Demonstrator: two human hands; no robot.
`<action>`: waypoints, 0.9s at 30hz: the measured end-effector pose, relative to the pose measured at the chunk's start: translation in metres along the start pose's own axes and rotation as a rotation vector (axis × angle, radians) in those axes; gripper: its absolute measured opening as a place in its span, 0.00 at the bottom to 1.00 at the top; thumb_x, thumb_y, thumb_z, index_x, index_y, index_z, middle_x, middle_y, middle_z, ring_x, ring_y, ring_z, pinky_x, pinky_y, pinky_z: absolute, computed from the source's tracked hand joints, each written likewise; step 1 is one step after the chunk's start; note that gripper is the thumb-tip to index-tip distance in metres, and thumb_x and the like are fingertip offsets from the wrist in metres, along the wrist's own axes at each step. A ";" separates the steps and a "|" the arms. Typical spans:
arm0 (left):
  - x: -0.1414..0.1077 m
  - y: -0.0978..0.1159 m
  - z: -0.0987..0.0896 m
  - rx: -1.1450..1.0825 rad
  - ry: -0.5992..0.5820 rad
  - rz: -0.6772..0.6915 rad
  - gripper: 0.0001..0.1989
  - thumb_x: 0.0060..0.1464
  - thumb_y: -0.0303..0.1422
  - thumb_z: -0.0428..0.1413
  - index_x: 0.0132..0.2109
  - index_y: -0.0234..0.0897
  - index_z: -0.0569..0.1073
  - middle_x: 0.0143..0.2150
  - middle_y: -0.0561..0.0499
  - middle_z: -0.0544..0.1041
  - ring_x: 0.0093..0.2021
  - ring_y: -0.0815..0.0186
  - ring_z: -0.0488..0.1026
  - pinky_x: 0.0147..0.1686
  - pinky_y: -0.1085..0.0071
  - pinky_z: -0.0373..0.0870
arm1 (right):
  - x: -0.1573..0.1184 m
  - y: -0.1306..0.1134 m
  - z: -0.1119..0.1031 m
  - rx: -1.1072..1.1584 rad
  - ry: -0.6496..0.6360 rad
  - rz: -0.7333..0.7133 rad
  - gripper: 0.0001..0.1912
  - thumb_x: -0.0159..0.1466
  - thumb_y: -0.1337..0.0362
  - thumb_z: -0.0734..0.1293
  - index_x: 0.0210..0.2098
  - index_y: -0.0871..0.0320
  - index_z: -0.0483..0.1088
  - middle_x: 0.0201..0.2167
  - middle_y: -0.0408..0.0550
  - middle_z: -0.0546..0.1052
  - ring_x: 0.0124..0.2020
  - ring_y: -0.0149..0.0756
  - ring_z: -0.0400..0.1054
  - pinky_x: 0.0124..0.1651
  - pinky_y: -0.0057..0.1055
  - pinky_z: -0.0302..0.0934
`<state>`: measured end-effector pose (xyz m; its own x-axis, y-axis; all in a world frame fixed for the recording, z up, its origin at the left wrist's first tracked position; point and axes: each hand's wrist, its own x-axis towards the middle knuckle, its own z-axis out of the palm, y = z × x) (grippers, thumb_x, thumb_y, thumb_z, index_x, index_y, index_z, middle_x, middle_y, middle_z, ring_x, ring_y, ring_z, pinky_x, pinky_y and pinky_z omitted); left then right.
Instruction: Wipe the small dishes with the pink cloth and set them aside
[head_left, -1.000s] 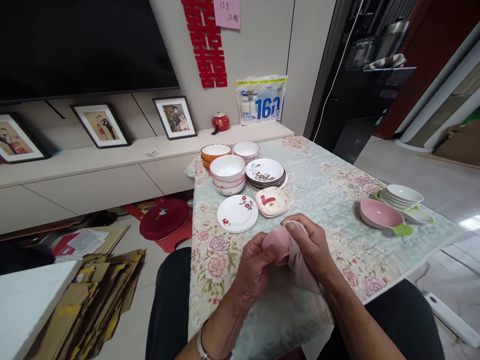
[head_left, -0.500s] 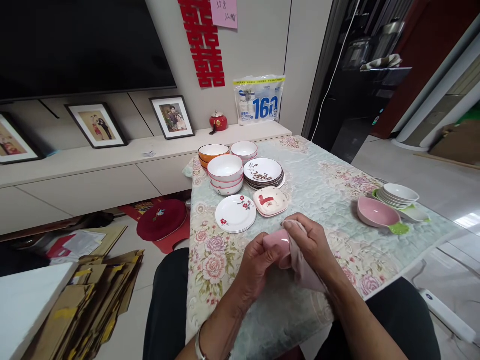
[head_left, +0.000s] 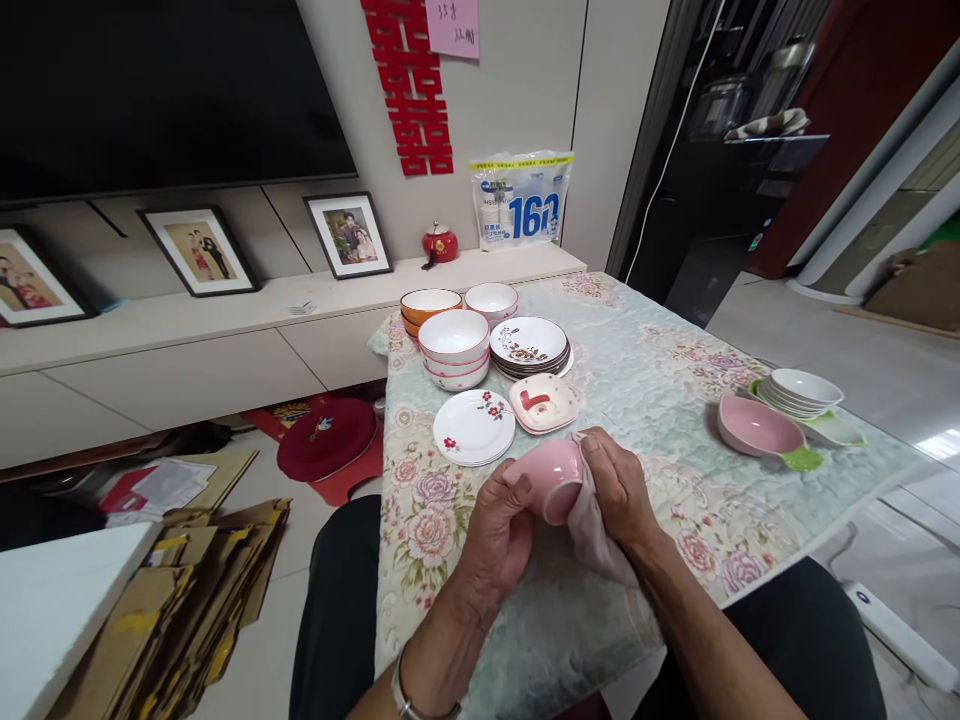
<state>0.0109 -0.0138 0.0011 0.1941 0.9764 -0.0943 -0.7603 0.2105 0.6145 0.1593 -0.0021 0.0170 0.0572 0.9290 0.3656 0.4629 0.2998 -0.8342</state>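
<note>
A pink bowl (head_left: pixel 553 480) is tilted on its side above the near part of the table, its underside and foot ring showing. My left hand (head_left: pixel 499 525) grips its left end, thumb on the outside. Closed round a pale pink cloth (head_left: pixel 596 535), my right hand (head_left: pixel 616 488) presses it against the bowl's right side, and the cloth hangs down below. Just beyond the hands are white flowered plates (head_left: pixel 474 428) and square dishes (head_left: pixel 543 403) with a red pattern.
Farther back stand stacked white bowls (head_left: pixel 454 340), orange bowls (head_left: pixel 430 300) and dark-rimmed plates (head_left: pixel 529 342). At the right of the table (head_left: pixel 622 375) are another pink bowl (head_left: pixel 759 428) and small white bowls (head_left: pixel 806 388). Flattened cardboard (head_left: pixel 150 620) lies on the floor at left.
The pink bowl has turned so that more of its outside and foot ring shows. My left hand has shifted slightly left and down, and the cloth now covers less of the bowl.
</note>
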 end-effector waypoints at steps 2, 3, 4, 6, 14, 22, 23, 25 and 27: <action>0.001 0.001 0.001 -0.018 0.020 -0.019 0.11 0.45 0.33 0.68 0.36 0.34 0.78 0.36 0.50 0.79 0.35 0.66 0.73 0.40 0.70 0.69 | 0.001 0.001 0.001 -0.015 0.018 0.022 0.19 0.71 0.54 0.53 0.26 0.53 0.60 0.22 0.40 0.64 0.25 0.34 0.59 0.31 0.31 0.52; 0.001 0.002 0.002 -0.023 0.030 -0.037 0.12 0.45 0.34 0.68 0.38 0.34 0.79 0.37 0.49 0.80 0.36 0.66 0.74 0.40 0.70 0.70 | 0.001 0.003 0.001 -0.021 0.021 0.035 0.19 0.71 0.54 0.54 0.25 0.53 0.59 0.21 0.40 0.63 0.24 0.34 0.58 0.30 0.31 0.51; 0.000 0.002 0.002 -0.027 0.037 -0.061 0.13 0.45 0.34 0.68 0.39 0.34 0.79 0.37 0.49 0.80 0.36 0.66 0.74 0.41 0.70 0.70 | 0.002 0.004 0.001 -0.021 0.021 0.047 0.19 0.70 0.53 0.54 0.25 0.53 0.59 0.21 0.39 0.62 0.24 0.33 0.57 0.30 0.31 0.50; -0.001 0.003 0.003 -0.022 0.043 -0.121 0.12 0.46 0.33 0.67 0.38 0.34 0.80 0.36 0.49 0.80 0.35 0.68 0.74 0.39 0.72 0.71 | 0.003 0.008 -0.001 0.017 0.007 0.078 0.20 0.70 0.52 0.56 0.24 0.54 0.58 0.21 0.39 0.61 0.24 0.33 0.56 0.30 0.30 0.50; -0.002 0.002 0.003 0.047 0.009 -0.187 0.15 0.44 0.35 0.69 0.40 0.33 0.80 0.36 0.48 0.81 0.34 0.67 0.75 0.39 0.71 0.72 | 0.008 0.018 -0.003 0.095 0.002 0.154 0.21 0.68 0.48 0.59 0.23 0.54 0.60 0.20 0.39 0.63 0.25 0.33 0.57 0.29 0.29 0.52; 0.003 0.005 0.004 -0.155 0.153 -0.066 0.13 0.44 0.28 0.67 0.40 0.34 0.79 0.40 0.47 0.82 0.40 0.64 0.78 0.43 0.70 0.74 | -0.001 0.009 0.011 -0.155 0.082 -0.169 0.19 0.72 0.57 0.52 0.50 0.56 0.71 0.49 0.55 0.76 0.53 0.46 0.67 0.58 0.46 0.59; 0.003 0.005 0.004 -0.175 0.166 -0.069 0.13 0.46 0.27 0.66 0.42 0.34 0.79 0.42 0.47 0.82 0.42 0.63 0.78 0.45 0.69 0.74 | -0.003 0.009 0.014 -0.191 0.090 -0.206 0.20 0.72 0.58 0.52 0.52 0.57 0.70 0.52 0.56 0.75 0.56 0.47 0.66 0.60 0.49 0.57; 0.004 0.006 0.003 -0.194 0.187 -0.081 0.15 0.49 0.26 0.64 0.46 0.34 0.78 0.46 0.46 0.82 0.46 0.61 0.78 0.49 0.67 0.73 | -0.006 0.011 0.019 -0.250 0.099 -0.264 0.21 0.72 0.57 0.54 0.58 0.58 0.66 0.56 0.59 0.72 0.60 0.50 0.62 0.62 0.54 0.56; 0.004 0.006 0.002 -0.191 0.197 -0.087 0.17 0.50 0.25 0.63 0.49 0.34 0.77 0.48 0.45 0.81 0.48 0.60 0.77 0.52 0.65 0.72 | -0.008 0.012 0.023 -0.296 0.084 -0.313 0.24 0.71 0.56 0.56 0.62 0.59 0.61 0.59 0.61 0.68 0.63 0.52 0.59 0.63 0.56 0.55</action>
<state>0.0083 -0.0084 0.0060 0.1535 0.9409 -0.3019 -0.8528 0.2805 0.4406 0.1442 -0.0008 -0.0058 -0.0601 0.7789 0.6242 0.7023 0.4774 -0.5281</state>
